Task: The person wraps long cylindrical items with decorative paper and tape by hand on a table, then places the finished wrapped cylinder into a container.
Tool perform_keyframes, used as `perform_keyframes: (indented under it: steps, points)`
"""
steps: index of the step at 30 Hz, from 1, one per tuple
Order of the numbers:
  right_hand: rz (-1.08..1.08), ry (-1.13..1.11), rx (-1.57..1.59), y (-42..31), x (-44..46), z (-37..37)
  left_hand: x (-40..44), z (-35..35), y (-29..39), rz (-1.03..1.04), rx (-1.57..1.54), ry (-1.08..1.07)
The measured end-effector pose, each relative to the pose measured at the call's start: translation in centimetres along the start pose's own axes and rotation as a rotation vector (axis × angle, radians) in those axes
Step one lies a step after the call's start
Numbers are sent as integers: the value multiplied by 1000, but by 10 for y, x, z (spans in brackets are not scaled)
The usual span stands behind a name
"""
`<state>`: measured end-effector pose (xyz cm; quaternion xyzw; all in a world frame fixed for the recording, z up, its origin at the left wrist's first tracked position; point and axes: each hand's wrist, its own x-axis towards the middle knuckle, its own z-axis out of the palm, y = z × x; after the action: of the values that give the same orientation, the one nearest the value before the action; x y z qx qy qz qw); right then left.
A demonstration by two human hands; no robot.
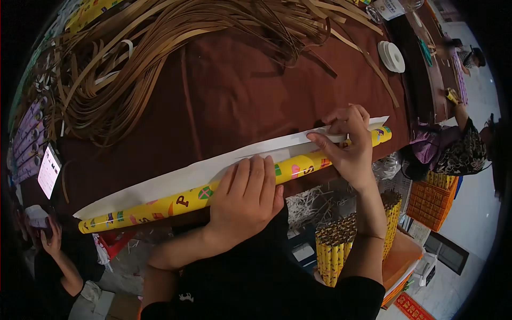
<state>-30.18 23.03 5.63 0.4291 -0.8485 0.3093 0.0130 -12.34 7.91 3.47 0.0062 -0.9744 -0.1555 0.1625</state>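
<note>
A long yellow tube (184, 200) with coloured shapes and letters lies aslant along the near edge of the brown cloth. A strip of its wrapping with a white underside (154, 178) stands out along the far side. My left hand (246, 189) rests flat on the middle of the tube, fingers stretched over it and onto the white strip. Near the tube's right end is my right hand (346, 141), its thumb and fingers curved round the white paper edge, holding it.
Brown flat strips (149, 58) are heaped on the cloth (229, 101) at the far side. A white roll (392, 57) lies far right, a lit phone (49, 170) at left. Bundled yellow tubes (333, 250) stand below right. Other people's hands show at both sides.
</note>
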Motion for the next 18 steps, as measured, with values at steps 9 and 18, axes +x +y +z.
perform_keyframes:
  steps: [9,18]
  points:
    - [-55,43,-15,3,0,3,-26,-33,-18,-81,76,-63]
    - [289,-13,333,-15,-6,-11,-53,-40,-40,-95,125,-77]
